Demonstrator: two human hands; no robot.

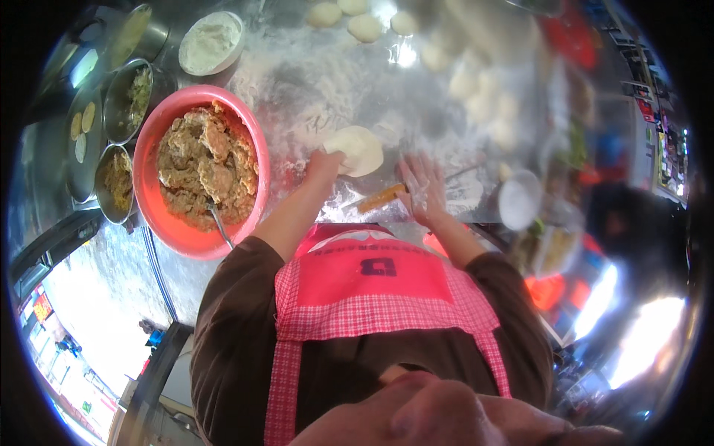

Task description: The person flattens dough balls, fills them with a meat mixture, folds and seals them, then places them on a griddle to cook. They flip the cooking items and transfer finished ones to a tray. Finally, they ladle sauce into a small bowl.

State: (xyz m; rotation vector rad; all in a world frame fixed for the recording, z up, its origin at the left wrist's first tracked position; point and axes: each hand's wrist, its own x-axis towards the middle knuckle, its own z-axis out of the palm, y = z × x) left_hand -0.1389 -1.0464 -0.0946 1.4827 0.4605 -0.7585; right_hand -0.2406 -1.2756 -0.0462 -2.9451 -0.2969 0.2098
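A round, flattened sheet of white dough (360, 151) lies on the floured metal worktop, its left edge pinched in my left hand (324, 165). To its right, my right hand (422, 187) is spread flat with the fingers extended and flour on the skin. A short wooden rolling pin (382, 199) reaches the thumb side of that hand; whether it runs on under the palm is hard to see. Left of my left hand stands a large pink plastic basin (144, 167) of minced filling (206, 161), with a metal spoon handle (221, 226) sticking out towards me.
Behind the basin is a bowl of white flour (211, 43). Metal bowls (106, 125) with chopped ingredients line the far left. Several dough balls (365, 28) sit at the back. A white bowl (520, 199) stands at the right, beside blurred containers. The worktop's front edge runs near my apron.
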